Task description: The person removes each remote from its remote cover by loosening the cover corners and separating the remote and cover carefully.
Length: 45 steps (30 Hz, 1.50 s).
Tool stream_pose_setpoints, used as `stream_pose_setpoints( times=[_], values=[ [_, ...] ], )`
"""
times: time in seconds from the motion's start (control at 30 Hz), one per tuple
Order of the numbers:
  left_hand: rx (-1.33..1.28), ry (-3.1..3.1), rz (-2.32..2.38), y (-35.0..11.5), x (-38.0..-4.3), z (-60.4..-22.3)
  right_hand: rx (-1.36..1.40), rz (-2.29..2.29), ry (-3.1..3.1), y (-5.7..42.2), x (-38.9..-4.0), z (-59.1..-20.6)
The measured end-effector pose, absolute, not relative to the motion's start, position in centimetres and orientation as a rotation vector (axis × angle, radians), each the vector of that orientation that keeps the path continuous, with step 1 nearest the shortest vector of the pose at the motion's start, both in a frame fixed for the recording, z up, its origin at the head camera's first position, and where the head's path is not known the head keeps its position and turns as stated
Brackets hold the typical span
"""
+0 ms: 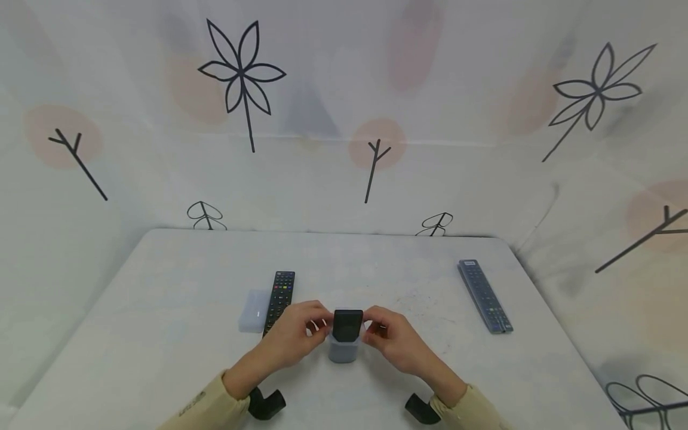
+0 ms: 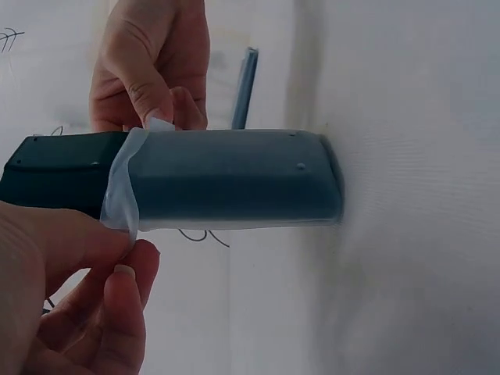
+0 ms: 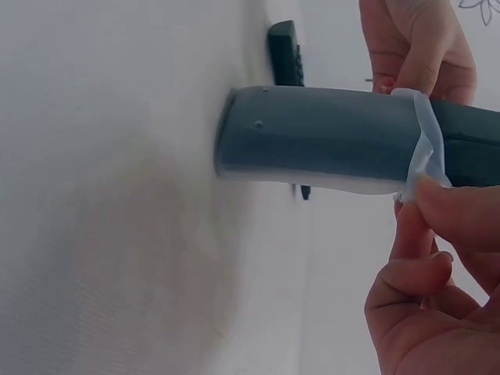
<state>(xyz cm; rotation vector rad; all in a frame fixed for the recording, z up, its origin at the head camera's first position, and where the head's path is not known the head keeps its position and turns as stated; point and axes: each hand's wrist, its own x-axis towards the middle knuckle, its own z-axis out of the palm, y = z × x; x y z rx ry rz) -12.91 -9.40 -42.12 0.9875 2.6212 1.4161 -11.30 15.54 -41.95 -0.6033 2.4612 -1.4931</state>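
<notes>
On the white table, left hand and right hand pinch the sleeve round an upright device; remotes flank it.

Khaki sleeves, dark left marking, black cuff pieces.

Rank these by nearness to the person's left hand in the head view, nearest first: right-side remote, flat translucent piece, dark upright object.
1. Dark upright object: in the middle, its translucent sleeve pinched by the left hand.
2. Flat translucent piece: left of the hand, beside the black remote.
3. Right-side remote: on the right of the table.
</notes>
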Motion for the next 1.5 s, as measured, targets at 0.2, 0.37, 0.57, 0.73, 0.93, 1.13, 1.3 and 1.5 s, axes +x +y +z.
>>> stream_pose_setpoints(
  times=[0.2, 0.37, 0.57, 0.73, 0.93, 1.13, 1.3, 1.5],
  values=[
    [0.993, 2.637, 1.394, -9.3, -12.9, -42.6, -0.616, -1.473, 2.461, 15.6, -11.2, -42.3],
    [0.985, 2.642, 1.356, -9.3, -12.8, -42.8, -0.636, -1.446, 2.469, 15.6, -11.3, -42.5],
    [0.963, 2.623, 1.339, -9.2, -12.6, -43.1, -0.642, -1.432, 2.451, 15.7, -11.4, -42.7],
    [0.955, 2.614, 1.349, -9.2, -12.5, -43.4, -0.681, -1.465, 2.424, 15.8, -11.3, -43.0],
    [0.924, 2.609, 1.365, -9.2, -12.5, -43.6, -0.701, -1.47, 2.414, 15.8, -11.3, -43.3],
    [0.916, 2.604, 1.342, -9.0, -12.5, -43.7, -0.689, -1.429, 2.437, 15.7, -11.4, -43.5],
    [0.898, 2.604, 1.321, -8.8, -12.5, -43.7, -0.684, -1.42, 2.446, 15.5, -11.4, -43.7],
    [0.911, 2.64, 1.299, -8.5, -12.6, -44.1, -0.678, -1.415, 2.455, 15.4, -11.5, -43.7]
  ],
)
